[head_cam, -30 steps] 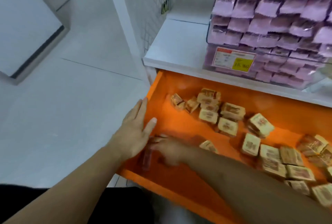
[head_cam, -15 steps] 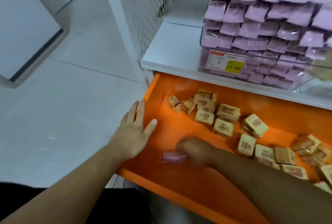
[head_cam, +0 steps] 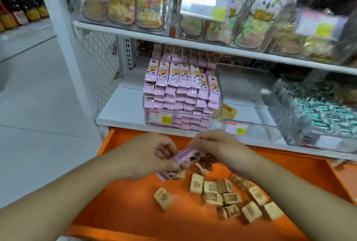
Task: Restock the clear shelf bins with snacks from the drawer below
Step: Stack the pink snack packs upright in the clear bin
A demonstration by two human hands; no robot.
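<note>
Both hands meet above the open orange drawer (head_cam: 135, 211). My left hand (head_cam: 154, 154) and my right hand (head_cam: 216, 144) grip the two ends of one pink snack packet (head_cam: 185, 156), held level in the air. A second pink packet (head_cam: 166, 175) shows just below my left hand; I cannot tell whether the hand holds it. Several tan wrapped snack cubes (head_cam: 212, 190) lie on the drawer floor. Straight ahead on the low shelf stands a clear bin (head_cam: 154, 117) stacked full of the same pink packets (head_cam: 181, 90).
A nearly empty clear bin (head_cam: 251, 125) with one tan packet sits right of the pink one, then a bin of teal-wrapped sweets (head_cam: 318, 111). The shelf above (head_cam: 173, 42) carries clear bins of bagged snacks. A white wire side panel (head_cam: 96, 63) and grey floor lie left.
My right hand picked the pink packet off the drawer floor and lifted it. My left hand left the drawer's side edge and joined it. The view tilted up toward the shelves.
</note>
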